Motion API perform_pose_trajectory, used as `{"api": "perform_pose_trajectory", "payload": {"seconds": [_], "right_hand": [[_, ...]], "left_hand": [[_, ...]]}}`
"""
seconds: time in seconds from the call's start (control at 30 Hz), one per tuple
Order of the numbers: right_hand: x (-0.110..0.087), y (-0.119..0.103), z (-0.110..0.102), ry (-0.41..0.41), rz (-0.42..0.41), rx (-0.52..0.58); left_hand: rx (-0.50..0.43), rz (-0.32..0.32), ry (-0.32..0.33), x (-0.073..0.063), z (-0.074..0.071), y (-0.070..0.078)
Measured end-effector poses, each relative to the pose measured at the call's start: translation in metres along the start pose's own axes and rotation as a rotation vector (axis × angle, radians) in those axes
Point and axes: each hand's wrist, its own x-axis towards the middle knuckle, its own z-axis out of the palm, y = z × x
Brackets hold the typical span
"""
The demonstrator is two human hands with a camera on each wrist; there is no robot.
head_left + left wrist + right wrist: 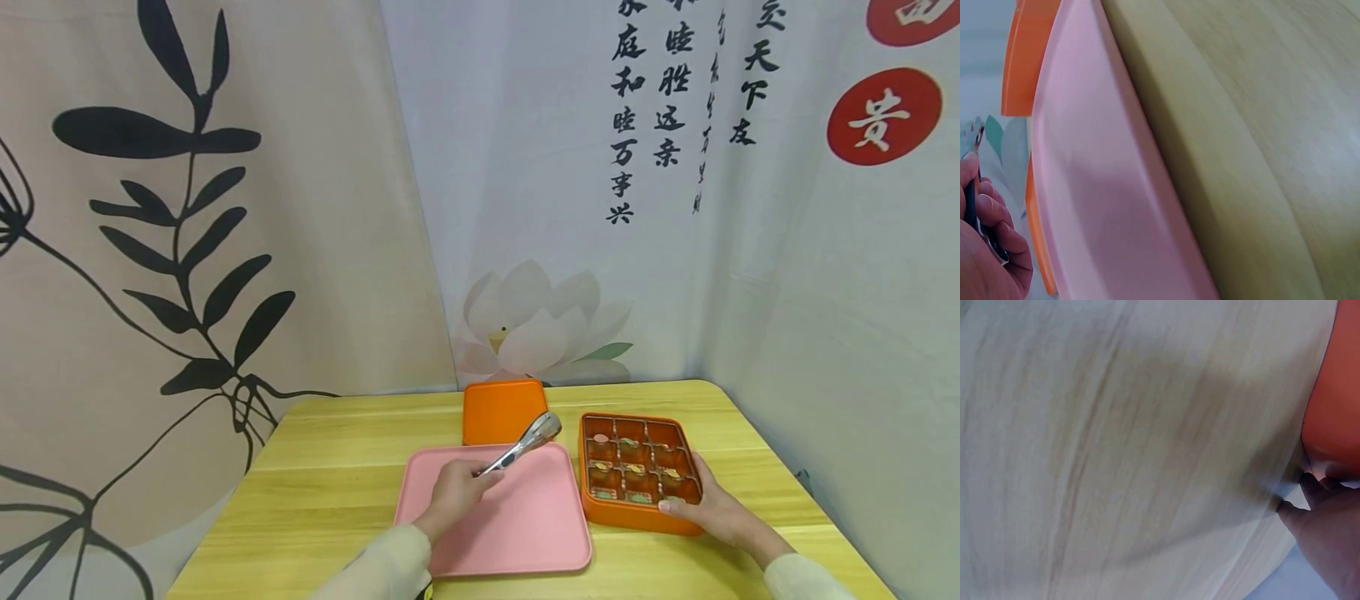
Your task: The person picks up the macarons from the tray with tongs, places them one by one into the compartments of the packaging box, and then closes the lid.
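Observation:
My left hand (456, 493) grips a pair of metal tongs (517, 446) above the pink tray (517, 525), their heads pointing to the far right. In the left wrist view the fingers (1013, 240) curl round the tongs' dark handle (971, 200). To the right of the tray is an orange box (637, 515) with a grid of compartments, several holding small pink, green and yellow pieces (636, 468). My right hand (723, 510) holds the box at its near right corner, thumb over the front rim and fingers along the right side.
An orange lid-like panel (504, 412) lies behind the tray. Beneath everything is a wood-grain table (330, 492) with a rounded far right corner. A printed curtain (337, 208) hangs behind the table and along its right side.

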Motion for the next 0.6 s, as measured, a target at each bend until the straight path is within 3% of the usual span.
{"api": "perform_pose_trajectory", "payload": {"seconds": [0.6], "right_hand": [[0.000,-0.001,0.000,0.004,-0.003,-0.010]], "left_hand": [[0.007,0.048,0.000,0.018,0.042,0.037]]}}
